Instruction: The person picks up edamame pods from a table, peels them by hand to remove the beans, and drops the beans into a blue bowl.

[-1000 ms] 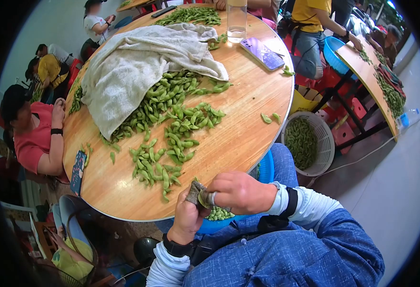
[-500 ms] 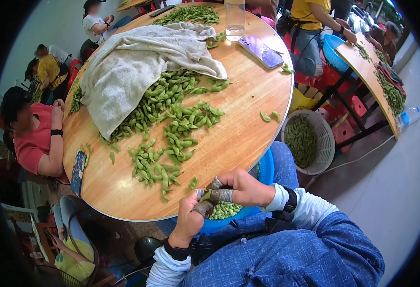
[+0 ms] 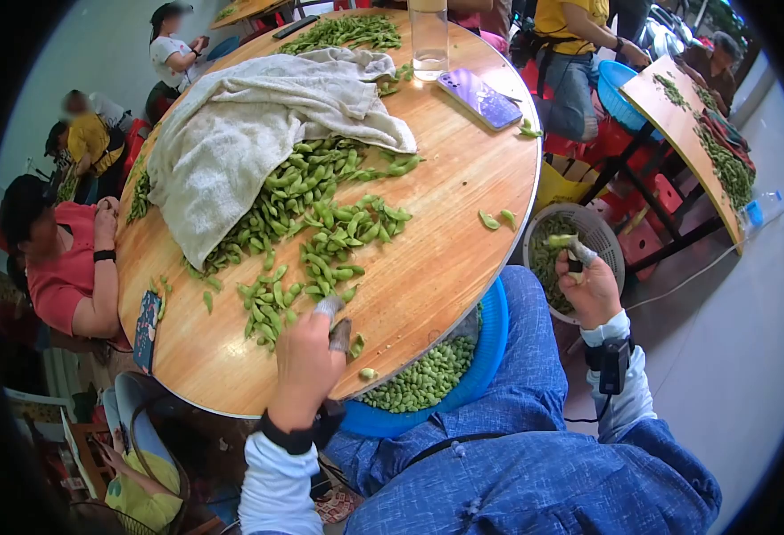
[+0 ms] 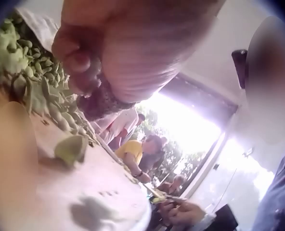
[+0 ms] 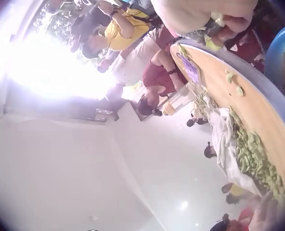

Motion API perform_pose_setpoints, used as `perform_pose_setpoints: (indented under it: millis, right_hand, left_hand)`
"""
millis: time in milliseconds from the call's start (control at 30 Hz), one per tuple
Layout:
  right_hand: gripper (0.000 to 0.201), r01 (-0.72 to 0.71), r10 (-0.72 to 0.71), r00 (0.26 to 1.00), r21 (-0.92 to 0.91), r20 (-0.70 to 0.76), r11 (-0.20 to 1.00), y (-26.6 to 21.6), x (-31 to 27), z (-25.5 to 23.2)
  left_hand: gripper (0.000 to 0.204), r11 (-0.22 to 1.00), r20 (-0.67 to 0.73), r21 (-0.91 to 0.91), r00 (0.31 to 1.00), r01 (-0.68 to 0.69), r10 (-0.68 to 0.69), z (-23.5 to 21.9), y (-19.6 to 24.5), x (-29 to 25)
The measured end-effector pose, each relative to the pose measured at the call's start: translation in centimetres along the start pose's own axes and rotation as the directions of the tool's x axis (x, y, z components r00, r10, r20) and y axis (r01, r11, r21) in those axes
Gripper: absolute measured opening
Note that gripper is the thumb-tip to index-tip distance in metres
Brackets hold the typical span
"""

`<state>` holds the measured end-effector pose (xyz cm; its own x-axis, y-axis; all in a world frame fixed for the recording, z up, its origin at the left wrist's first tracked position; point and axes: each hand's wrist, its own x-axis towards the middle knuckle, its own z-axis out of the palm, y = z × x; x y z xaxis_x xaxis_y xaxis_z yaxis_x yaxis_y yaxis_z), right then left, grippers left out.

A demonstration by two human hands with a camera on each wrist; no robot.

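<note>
My left hand (image 3: 305,361) reaches over the near table edge to the loose green edamame pods (image 3: 325,254). Its grey-wrapped fingertips are right at the nearest pods, with thumb and forefinger apart. Off to the right, my right hand (image 3: 593,290) pinches a green edamame pod (image 3: 559,241) above a white basket (image 3: 608,245) of pods. Grey wrapping covers its fingertips too. Between the hands, a blue basin (image 3: 496,334) of shelled beans (image 3: 423,374) sits on the lap. The left wrist view shows the left hand (image 4: 133,53) beside the pods.
A pale towel (image 3: 240,143) covers part of the pod heap on the round wooden table (image 3: 463,187). A bottle (image 3: 429,45) and a purple phone (image 3: 481,98) stand and lie toward the back. Several people sit around; one in red (image 3: 71,259) is at the left.
The hands, together over the basin before, have parted. My right hand has swung right above the white basket with a pod; my left has moved up and left to the pods on the table.
</note>
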<state>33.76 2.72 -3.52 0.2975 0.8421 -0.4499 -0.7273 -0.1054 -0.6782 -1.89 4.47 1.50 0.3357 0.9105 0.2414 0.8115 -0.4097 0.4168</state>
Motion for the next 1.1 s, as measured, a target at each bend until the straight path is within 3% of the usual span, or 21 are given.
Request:
perform_pose_setpoints:
  millis: [67, 133, 233, 300, 367, 400, 467, 567, 633, 733, 833, 900, 933, 1000, 1033, 1100]
  right_hand:
    - [0.013, -0.002, 0.01, 0.998, -0.126, 0.067, 0.992, -0.1, -0.9, -0.1]
    - [0.015, 0.039, -0.001, 0.991, -0.285, 0.133, 0.958, 0.5, -1.9, 1.3]
    - [0.02, 0.159, 0.04, 0.946, -0.567, 0.322, 0.808, 1.8, -3.6, 4.9]
    - [0.028, 0.206, 0.124, 0.867, -0.575, 0.482, 0.792, 3.7, -4.0, 6.9]
    - [0.027, 0.114, 0.258, 0.798, -0.556, 0.545, 0.823, 5.5, -4.0, 8.5]
    - [0.027, 0.07, 0.298, 0.775, -0.544, 0.557, 0.836, 6.4, -4.2, 9.4]
    - [0.025, -0.004, 0.424, 0.719, -0.606, 0.551, 0.795, 7.8, -4.2, 10.9]
    - [0.022, -0.077, 0.468, 0.599, -0.535, 0.65, 0.842, 8.8, -4.6, 12.7]
    - [0.017, 0.026, 0.43, 0.61, -0.559, 0.666, 0.829, 8.8, -4.4, 12.5]
    - [0.015, 0.097, 0.384, 0.602, -0.541, 0.7, 0.835, 8.4, -4.5, 12.3]
    - [0.016, 0.117, 0.35, 0.57, -0.495, 0.743, 0.861, 8.1, -4.4, 12.1]
    - [0.017, 0.136, 0.34, 0.554, -0.485, 0.76, 0.864, 8.1, -4.6, 12.0]
    - [0.018, 0.147, 0.316, 0.595, -0.486, 0.739, 0.861, 7.9, -4.9, 12.1]
    - [0.019, 0.166, 0.265, 0.671, -0.489, 0.692, 0.857, 7.5, -5.8, 12.4]
    - [0.02, 0.153, 0.298, 0.647, -0.502, 0.702, 0.851, 7.7, -5.8, 12.2]
    - [0.02, 0.127, 0.361, 0.6, -0.531, 0.714, 0.838, 8.0, -5.7, 11.6]
  left_hand:
    - [0.014, 0.978, 0.066, 0.176, 0.992, -0.114, 0.103, 0.6, -1.2, 1.4]
    - [0.016, 0.962, 0.135, 0.238, 0.985, -0.133, 0.103, 1.7, -2.3, 2.4]
    - [0.016, 0.955, 0.201, 0.253, 0.974, -0.154, 0.104, 1.8, -2.0, 2.7]
    - [0.015, 0.972, 0.188, 0.199, 0.978, -0.128, 0.091, 1.6, -0.8, 2.4]
    - [0.014, 0.992, 0.13, 0.102, 0.99, -0.073, 0.06, 1.3, 0.6, 1.1]
    - [0.013, 0.994, 0.021, -0.002, 0.994, -0.105, 0.105, 1.7, 0.4, 0.4]
    - [0.014, 0.994, 0.0, -0.104, 0.999, -0.045, 0.046, 1.2, 1.8, -0.4]
    - [0.015, 0.98, 0.021, -0.193, 0.998, 0.054, -0.051, 0.2, 3.8, -0.8]
    - [0.017, 0.956, 0.075, -0.252, 0.988, 0.151, -0.137, -0.3, 4.1, -1.0]
    - [0.021, 0.98, -0.096, -0.188, 0.994, -0.069, 0.052, -0.2, 3.6, -0.3]
    - [0.024, 0.904, 0.115, -0.416, 0.98, -0.1, 0.161, 0.1, 2.6, -0.3]
    - [0.022, 0.787, 0.224, -0.605, 0.974, 0.121, 0.023, 0.6, 2.7, -0.9]
    - [0.021, 0.7, 0.289, -0.676, 0.957, 0.23, -0.035, 0.7, 2.7, -1.2]
    - [0.02, 0.781, 0.192, -0.591, 0.975, 0.203, -0.108, 0.9, 3.0, -1.8]
    - [0.02, 0.816, 0.141, -0.544, 0.98, 0.195, -0.14, 1.0, 3.1, -1.9]
    - [0.019, 0.937, 0.015, -0.347, 0.999, 0.05, -0.048, 0.9, 3.6, -1.9]
